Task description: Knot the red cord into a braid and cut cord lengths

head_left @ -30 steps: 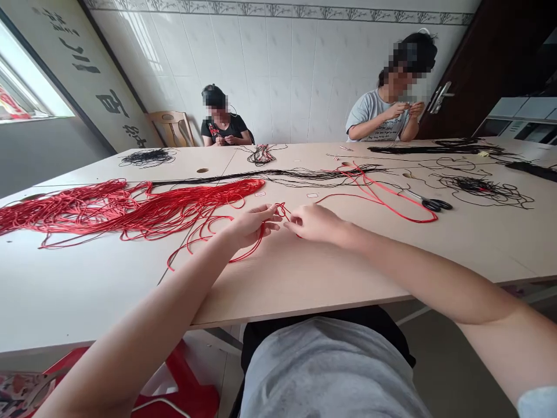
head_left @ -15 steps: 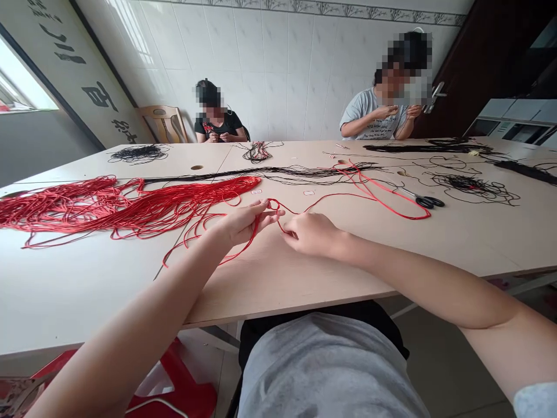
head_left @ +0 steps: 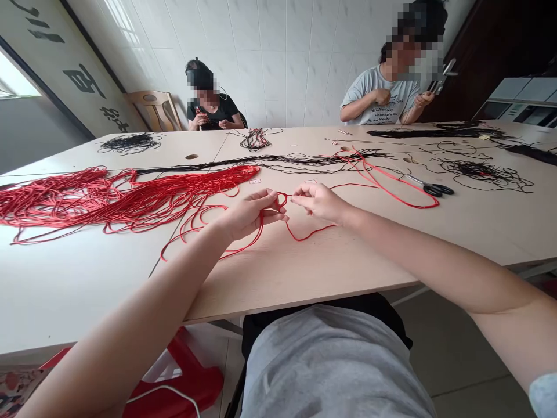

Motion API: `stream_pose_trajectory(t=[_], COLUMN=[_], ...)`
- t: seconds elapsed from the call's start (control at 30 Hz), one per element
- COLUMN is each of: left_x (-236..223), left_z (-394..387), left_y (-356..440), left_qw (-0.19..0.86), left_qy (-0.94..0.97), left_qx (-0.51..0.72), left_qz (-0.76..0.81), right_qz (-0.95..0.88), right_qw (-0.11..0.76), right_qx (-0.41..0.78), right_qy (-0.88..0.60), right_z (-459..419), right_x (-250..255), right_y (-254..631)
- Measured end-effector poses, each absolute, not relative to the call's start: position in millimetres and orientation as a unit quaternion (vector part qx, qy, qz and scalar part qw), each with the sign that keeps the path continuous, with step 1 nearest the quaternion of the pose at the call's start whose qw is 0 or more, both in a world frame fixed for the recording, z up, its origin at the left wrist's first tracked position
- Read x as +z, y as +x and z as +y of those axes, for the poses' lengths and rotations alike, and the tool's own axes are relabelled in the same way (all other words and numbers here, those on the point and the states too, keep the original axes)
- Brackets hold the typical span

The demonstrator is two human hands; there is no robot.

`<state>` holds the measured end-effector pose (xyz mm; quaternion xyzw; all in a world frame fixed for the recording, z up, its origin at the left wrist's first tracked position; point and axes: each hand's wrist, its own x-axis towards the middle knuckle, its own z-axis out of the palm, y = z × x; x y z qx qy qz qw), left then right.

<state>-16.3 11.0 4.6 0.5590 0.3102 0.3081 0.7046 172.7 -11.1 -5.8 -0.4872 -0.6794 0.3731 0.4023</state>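
Between my two hands runs a red cord (head_left: 297, 238), part of it curled into a small loop at my left fingertips. My left hand (head_left: 252, 213) pinches the cord by that loop, and two strands hang below the palm toward the table. Just to the right, my right hand (head_left: 321, 202) grips the cord between thumb and forefinger, pulled short from the loop. A slack length dips under the right hand. Left of my hands lies a big bundle of red cords (head_left: 174, 194) spread over the table (head_left: 278, 284).
Black-handled scissors (head_left: 437, 190) lie at right beside a red cord loop (head_left: 391, 184). A long bundle of black cords (head_left: 243, 161) crosses behind my hands, with a black tangle (head_left: 483, 171) at right. Two people (head_left: 213, 110) sit across the table, hands raised.
My right hand has risen and turned, now pinching the cord near the loop with fingers raised. The left hand stays nearly in place. The view has tilted slightly downward.
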Motion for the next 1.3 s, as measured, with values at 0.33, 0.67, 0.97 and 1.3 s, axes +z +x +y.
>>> stream_pose_trajectory(t=[0.33,0.67,0.97,1.3], left_x=[4,-2,-10,-14], left_z=[-4,-13,5,6], left_y=[-5,-3,-10,-10], left_qw=[0.625,0.585,0.532,0.538], left_qy=[0.673,0.721,0.668,0.655], left_qx=[0.200,0.134,0.334,0.361], left_qz=[0.342,0.346,0.399,0.390], right_qz=[-0.712,-0.669,-0.786,-0.800], right_qw=[0.446,0.514,0.369,0.337], right_qx=[0.276,0.170,0.119,0.013], right_qy=[-0.467,-0.509,-0.482,-0.496], right_z=[-4,3,-33,-33], right_x=[5,-1,-18,-37], right_y=[179,179,166,147])
